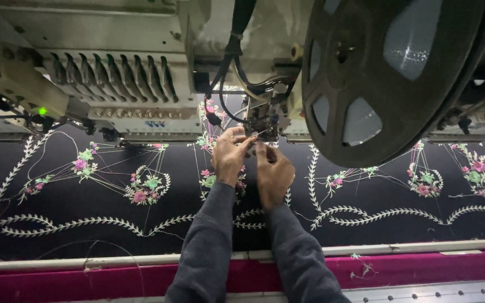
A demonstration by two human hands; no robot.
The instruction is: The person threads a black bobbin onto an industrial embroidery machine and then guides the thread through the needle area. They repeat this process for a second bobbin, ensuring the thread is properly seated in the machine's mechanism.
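Note:
Both my hands reach up to a small metal device on the embroidery machine, just below a bundle of black cables. My left hand has its fingers pinched at the device's lower left, seemingly on a fine thread too thin to make out. My right hand sits just beside it, fingertips raised to the same spot, also pinched. Grey sleeves cover both forearms. Beneath the hands lies black fabric embroidered with white leafy vines and pink and green flowers.
A white multi-needle embroidery head hangs at the upper left, with a green light beside it. A large dark reel fills the upper right. A metal rail and magenta fabric strip run along the near edge.

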